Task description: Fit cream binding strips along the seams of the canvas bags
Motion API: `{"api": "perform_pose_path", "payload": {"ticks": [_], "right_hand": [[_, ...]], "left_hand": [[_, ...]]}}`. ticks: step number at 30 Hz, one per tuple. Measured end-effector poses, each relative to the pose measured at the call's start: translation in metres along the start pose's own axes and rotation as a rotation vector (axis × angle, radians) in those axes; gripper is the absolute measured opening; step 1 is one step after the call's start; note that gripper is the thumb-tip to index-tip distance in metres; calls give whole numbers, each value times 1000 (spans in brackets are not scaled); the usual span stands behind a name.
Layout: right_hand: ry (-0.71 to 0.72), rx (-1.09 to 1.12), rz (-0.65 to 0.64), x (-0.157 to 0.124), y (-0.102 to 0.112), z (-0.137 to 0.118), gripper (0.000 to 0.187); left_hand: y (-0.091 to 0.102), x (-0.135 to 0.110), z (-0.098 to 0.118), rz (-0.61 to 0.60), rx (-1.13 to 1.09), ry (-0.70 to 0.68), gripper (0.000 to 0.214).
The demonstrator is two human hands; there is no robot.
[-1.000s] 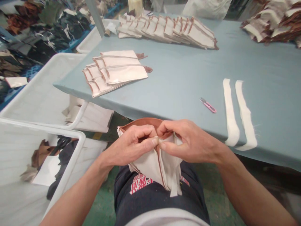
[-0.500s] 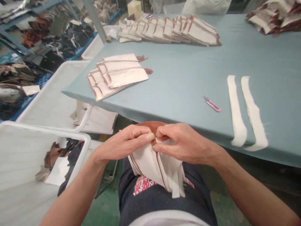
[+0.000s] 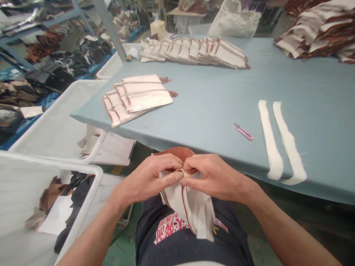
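Left hand, right hand: fingers clamped on edge of cream fabric piece. Pink snips at two o'clock from hands, fabric stack at eleven.

We've got pink snips lying near the near edge of our blue-grey table, with two white strips right of them, reaching down to that edge. Near the left corner we see a fanned cream stack, plus a long overlapping row along the far edge. White bin off the left end, scraps inside.
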State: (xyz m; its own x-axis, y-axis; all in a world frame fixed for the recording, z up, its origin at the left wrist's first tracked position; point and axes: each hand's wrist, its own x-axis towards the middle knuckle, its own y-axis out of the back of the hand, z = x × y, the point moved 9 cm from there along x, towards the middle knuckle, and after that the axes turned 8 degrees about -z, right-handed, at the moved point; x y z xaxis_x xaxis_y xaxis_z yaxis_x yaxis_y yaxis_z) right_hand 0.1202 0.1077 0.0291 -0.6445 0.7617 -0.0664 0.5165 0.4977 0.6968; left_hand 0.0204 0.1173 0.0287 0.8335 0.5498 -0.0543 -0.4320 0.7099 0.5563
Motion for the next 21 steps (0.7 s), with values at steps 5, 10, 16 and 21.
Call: {"api": "perform_pose_path", "payload": {"ticks": [5, 10, 16, 21], "right_hand": [[23, -48, 93, -12, 8, -5, 21], [80, -106, 114, -21, 7, -18, 18], [97, -248, 214, -26, 5, -13, 27], [190, -165, 323, -35, 9, -8, 33]], "left_hand": [[6, -4, 14, 143, 134, -81, 12], [-3, -9, 18, 35, 201, 4, 19], [-9, -12, 14, 81, 230, -45, 25], [-11, -11, -2, 128, 267, 17, 36]]}}
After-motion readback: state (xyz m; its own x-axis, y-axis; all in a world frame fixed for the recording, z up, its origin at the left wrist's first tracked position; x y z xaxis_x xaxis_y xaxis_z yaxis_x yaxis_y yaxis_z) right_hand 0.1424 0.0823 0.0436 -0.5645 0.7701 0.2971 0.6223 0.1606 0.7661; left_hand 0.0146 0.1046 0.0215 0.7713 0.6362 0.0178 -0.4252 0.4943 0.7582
